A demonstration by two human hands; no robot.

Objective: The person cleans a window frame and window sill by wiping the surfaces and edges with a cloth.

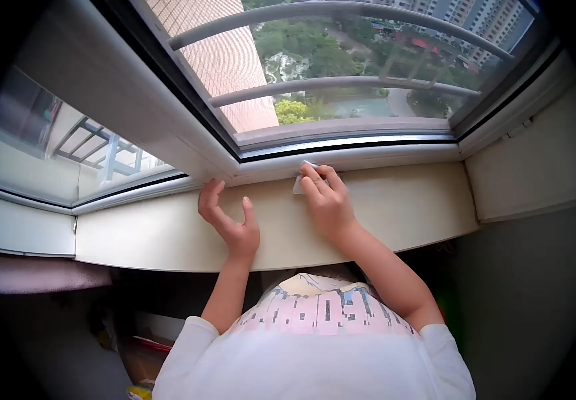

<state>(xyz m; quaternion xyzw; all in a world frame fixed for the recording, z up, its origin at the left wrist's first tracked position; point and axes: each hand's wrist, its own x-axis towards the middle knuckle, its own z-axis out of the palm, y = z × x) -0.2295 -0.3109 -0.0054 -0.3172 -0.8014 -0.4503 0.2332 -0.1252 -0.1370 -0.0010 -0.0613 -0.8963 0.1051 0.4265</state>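
My right hand [328, 200] is closed on a small white cloth or tissue [298, 186]; which of the two I cannot tell. It presses this against the lower white window frame [381, 159], just above the sill. Part of the white piece hangs below my fingers, and the rest is hidden under them. To the left, my left hand [229, 223] is held over the cream windowsill [408, 207] with thumb and fingers apart and nothing between them. Its fingertips are close to the frame's corner; whether they touch it is unclear.
Beyond the window glass are grey curved railing bars [368, 83], trees and tall buildings. Another pane [115, 157] stands at the left. Below the sill's left end lies a pinkish cloth [45, 273]. Dark shelf space with assorted items sits under the sill.
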